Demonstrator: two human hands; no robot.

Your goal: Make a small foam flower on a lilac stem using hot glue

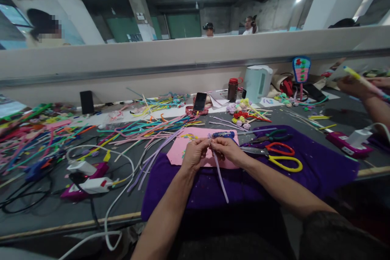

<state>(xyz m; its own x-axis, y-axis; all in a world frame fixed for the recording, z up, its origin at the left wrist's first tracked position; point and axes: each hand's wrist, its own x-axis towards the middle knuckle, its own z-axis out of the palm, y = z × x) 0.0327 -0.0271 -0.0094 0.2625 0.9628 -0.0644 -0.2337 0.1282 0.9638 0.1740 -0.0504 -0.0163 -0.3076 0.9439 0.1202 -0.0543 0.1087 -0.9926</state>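
1 lilac fuzzy stem [220, 178] seems to be pinched near its upper end by the left hand [196, 154] and the right hand [226, 150], with fingertips brought close together; how firmly it is gripped cannot be told. if the pinch is loosened, so thin a piece could be dropped; if it is twisted too hard, it could be kinked. the scissors [272, 157], lying just right of the right wrist, could be bumped if that arm is swung outward. the stem is held between the 2 hands, and its free length is pointed toward the body, over the purple cloth [323, 162].
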